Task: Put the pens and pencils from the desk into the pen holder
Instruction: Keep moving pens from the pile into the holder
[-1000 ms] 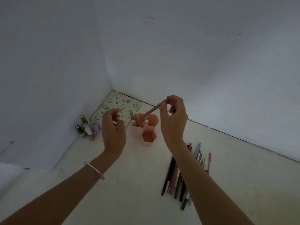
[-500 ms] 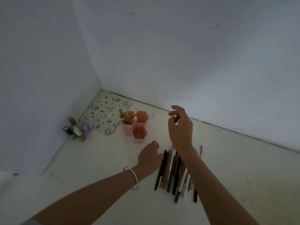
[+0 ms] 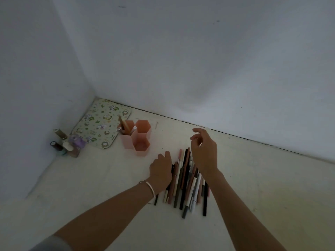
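A pile of several pens and pencils [image 3: 184,185] lies side by side on the pale desk. My left hand [image 3: 160,170] rests palm-down on the pile's left edge. Its fingertips are hidden under the hand, so a grip does not show. My right hand [image 3: 204,153] hovers just above the pile's far right end, fingers loosely apart and holding nothing. The pen holder [image 3: 140,147], made of three joined pink-orange hexagonal cups, stands up and to the left of the pile. A few pens [image 3: 124,126] stick out of its back-left cup.
A patterned mat [image 3: 98,124] lies in the corner behind the holder. Several small bottles [image 3: 67,144] stand against the left wall. White walls close off the desk at the back and the left.
A second ago my right hand held a pen above the holder and my left hand was raised beside it. Both hands have dropped to the pile, and the right hand is empty.
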